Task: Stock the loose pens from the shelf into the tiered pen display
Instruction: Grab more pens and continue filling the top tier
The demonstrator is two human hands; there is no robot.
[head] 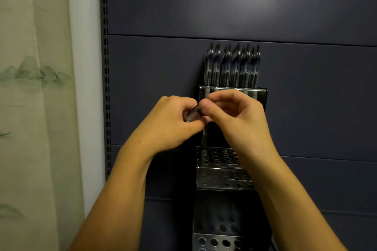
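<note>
Your left hand (173, 120) grips spare pens (190, 113); your right hand (234, 114) pinches one pen (204, 138) upright over the tiered display's (222, 177) far-left hole

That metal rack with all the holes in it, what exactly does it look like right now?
The tiered pen display looks like shiny perforated metal, stepped in tiers against a dark blue-grey panel. Its top tier is packed with upright dark pens. The tiers below show rows of round holes, mostly empty. One pen stands upright in a far-left hole of the second tier. The left hand and right hand meet in front of the display, covering part of it.
</note>
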